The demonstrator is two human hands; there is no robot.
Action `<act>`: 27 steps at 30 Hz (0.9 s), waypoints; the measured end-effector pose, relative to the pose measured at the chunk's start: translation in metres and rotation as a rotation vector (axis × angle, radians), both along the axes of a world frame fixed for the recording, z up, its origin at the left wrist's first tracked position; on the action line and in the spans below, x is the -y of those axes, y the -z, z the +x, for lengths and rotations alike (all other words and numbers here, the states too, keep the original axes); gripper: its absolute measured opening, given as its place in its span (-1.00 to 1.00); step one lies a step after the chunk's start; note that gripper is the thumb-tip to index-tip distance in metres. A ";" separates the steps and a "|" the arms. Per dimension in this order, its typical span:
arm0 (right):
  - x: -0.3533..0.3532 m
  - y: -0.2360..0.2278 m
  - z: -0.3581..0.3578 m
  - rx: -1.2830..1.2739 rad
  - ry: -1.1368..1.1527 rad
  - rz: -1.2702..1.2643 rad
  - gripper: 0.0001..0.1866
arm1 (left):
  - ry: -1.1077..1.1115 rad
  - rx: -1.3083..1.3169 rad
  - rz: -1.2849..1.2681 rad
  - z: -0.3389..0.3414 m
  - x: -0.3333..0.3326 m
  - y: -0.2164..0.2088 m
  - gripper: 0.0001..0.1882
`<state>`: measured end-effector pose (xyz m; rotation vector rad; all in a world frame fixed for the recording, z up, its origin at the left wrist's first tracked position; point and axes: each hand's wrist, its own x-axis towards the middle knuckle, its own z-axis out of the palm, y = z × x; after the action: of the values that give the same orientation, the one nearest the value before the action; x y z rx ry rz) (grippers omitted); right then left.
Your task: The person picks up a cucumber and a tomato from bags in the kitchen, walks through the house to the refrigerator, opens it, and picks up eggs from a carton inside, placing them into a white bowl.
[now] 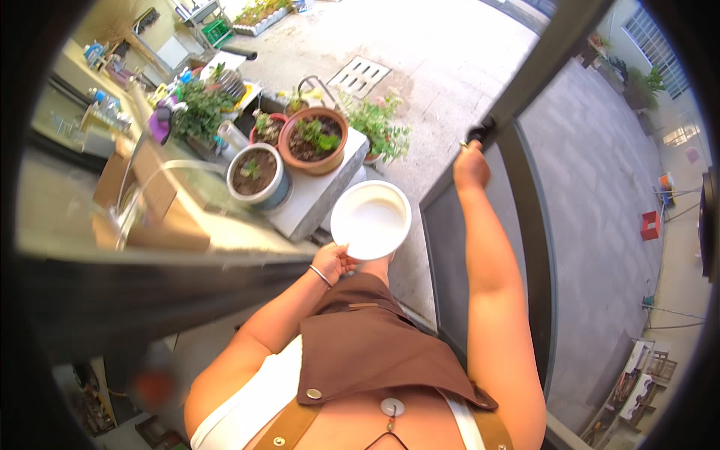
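I have the left hand (334, 262) pinching the near rim of a white bowl (370, 222). The bowl is out in front of the body, just beside the end of a stone slab (306, 208). Its round mouth faces up toward the camera, baring a white inside; it looks about as wide one way as another, so I cannot pick out a long axis. My right hand (472, 166) reaches to the black handle (484, 129) of the door (455, 262), fingers curled; I cannot tell whether they close around it. On the slab, a terracotta pot (330, 160) and a white pot (277, 195) hold soil and green plants.
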<state>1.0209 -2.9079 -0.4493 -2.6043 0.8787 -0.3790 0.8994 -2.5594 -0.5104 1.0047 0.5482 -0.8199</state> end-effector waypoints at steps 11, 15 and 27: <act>0.254 -0.008 -0.028 0.001 0.415 -0.194 -0.73 | 0.291 -0.176 0.019 0.217 0.228 0.073 -0.76; 0.327 -0.011 -0.045 0.020 0.591 -0.251 -0.80 | 0.483 -0.067 0.038 0.289 0.317 0.043 -0.78; 0.443 0.033 -0.073 -0.108 1.181 -0.326 -0.85 | 0.623 -0.005 0.304 0.558 0.544 0.157 -0.77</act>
<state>0.9483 -3.3507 -0.4821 -2.0433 2.5027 -0.7018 1.4571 -3.1030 -0.6673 1.4878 0.3672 -1.3133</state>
